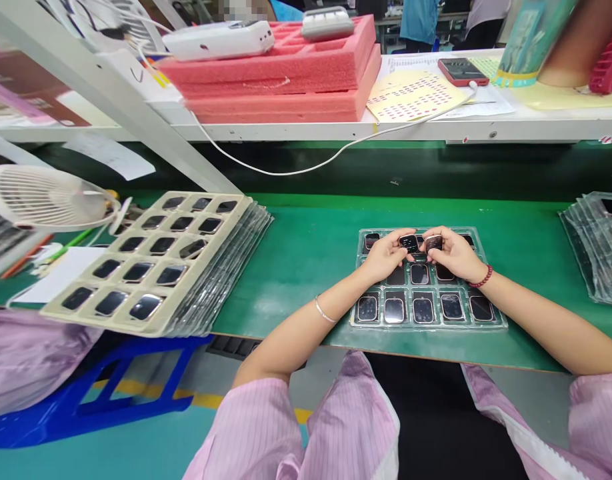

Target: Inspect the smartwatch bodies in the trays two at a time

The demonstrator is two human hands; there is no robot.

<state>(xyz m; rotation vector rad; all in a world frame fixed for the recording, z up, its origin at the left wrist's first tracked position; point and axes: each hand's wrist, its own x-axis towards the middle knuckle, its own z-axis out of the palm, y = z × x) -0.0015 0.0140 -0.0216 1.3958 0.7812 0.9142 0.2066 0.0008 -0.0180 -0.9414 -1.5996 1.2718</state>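
Left dark-faced piece [409,244], pinched in the fingertips of the left hand [385,258]; right dark-faced piece [434,245], gripped by the right hand [456,255] just beside it; both held over the clear tray [383,293]; the near row's five pockets filled, two pieces in hand, pockets behind partly hidden, so the remainder cannot be told; beige tray [206,261], filled, set atop a stack at left; stacked trays [583,257] placed at right.

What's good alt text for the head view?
The left hand and right hand each hold a dark-screened device over a clear tray of similar ones on a green table. A cream tray of more sits at left.
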